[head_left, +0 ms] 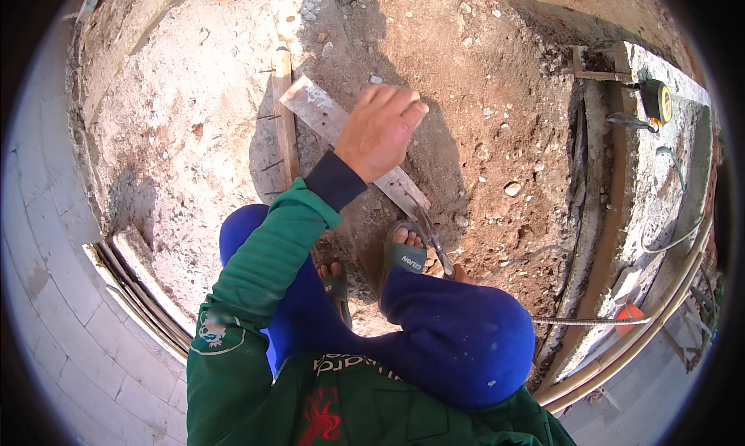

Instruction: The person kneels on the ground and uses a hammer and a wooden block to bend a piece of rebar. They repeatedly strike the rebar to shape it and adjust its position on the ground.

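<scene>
My left hand (382,129) is raised above a weathered, whitish board (318,108) with small dark holes, its fingers curled closed. Whatever those fingers may hold is hidden by the back of the hand. The board slants from upper left down toward my sandalled foot. At its lower end is a metal tool with long slim arms (437,240), perhaps pincers. Only a bit of my right hand (463,274) shows at the tool's lower end, closed round it; my blue-clad knee covers the rest.
Left of the board lies a narrow wooden strip (285,120) with several nails sticking out sideways. A tape measure (658,101) sits on the concrete ledge (656,236) at right. A ribbed bar (578,320) lies near my knee. Stacked planks (136,299) stand by the pale block wall (58,236).
</scene>
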A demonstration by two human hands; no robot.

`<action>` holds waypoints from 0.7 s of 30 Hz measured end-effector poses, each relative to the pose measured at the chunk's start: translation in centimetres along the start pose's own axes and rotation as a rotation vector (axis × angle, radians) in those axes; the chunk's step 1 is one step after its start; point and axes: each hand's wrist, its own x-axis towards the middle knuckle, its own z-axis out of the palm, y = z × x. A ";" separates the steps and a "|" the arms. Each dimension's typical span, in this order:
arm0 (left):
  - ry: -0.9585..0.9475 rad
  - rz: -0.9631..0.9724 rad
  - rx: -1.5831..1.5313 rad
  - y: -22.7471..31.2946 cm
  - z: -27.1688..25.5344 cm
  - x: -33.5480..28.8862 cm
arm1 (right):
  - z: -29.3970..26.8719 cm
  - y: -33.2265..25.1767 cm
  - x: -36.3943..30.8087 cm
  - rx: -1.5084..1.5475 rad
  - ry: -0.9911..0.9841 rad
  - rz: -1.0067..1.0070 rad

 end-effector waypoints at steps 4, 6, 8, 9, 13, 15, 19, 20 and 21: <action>-0.600 0.205 -0.140 6.8 4.6 -6.5 | 1.1 0.8 0.7 0.046 -0.023 -0.040; -0.748 0.102 -0.160 6.6 5.1 -7.2 | 0.9 0.1 -0.4 0.030 0.047 -0.059; -0.786 0.029 -0.238 5.7 5.3 -7.0 | 0.5 -1.3 -1.0 0.019 0.156 -0.053; -0.789 0.036 -0.241 6.0 5.0 -7.4 | 0.3 -1.7 -1.6 0.036 0.144 -0.037; -0.805 0.035 -0.248 8.6 2.5 -8.4 | -1.0 -2.9 -2.7 0.084 0.060 0.032; -0.748 0.003 -0.269 9.3 1.7 -9.4 | -0.9 -2.7 -2.5 0.118 0.075 0.000; -0.404 -0.345 -0.570 4.3 1.1 -8.5 | -4.2 -4.6 -5.6 0.106 0.056 -0.019; -0.338 -0.510 -0.784 2.7 -0.9 -7.1 | -4.7 -4.6 -6.2 0.101 0.057 -0.014; -0.091 -0.517 -0.818 0.4 -1.2 -7.0 | -5.2 -5.1 -6.8 0.093 0.054 -0.019</action>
